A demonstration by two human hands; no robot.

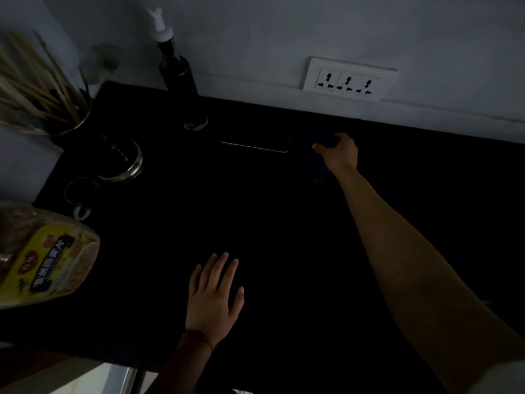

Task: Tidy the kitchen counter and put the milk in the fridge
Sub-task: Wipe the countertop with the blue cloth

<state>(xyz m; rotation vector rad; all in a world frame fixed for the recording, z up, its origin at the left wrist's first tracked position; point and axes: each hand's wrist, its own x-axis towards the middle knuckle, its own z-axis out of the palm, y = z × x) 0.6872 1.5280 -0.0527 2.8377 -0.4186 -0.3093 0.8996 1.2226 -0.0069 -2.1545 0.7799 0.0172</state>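
The scene is very dim. My right hand (pixel 339 150) reaches to the back of the black counter (pixel 255 223) and presses on a dark blue cloth-like thing (pixel 314 163), fingers curled over its far edge near the wall. My left hand (pixel 216 294) rests flat on the counter near the front edge, fingers spread, holding nothing; a red string is tied around its wrist. No milk or fridge is in view.
A phone (pixel 255 142) lies flat by the wall. A dark bottle with a white pump (pixel 177 72) stands at the back left, beside a chopstick holder (pixel 42 92) and glass jars (pixel 125 163). A yellow-labelled jar (pixel 42 260) sits at left. A wall socket (pixel 348 79) is above.
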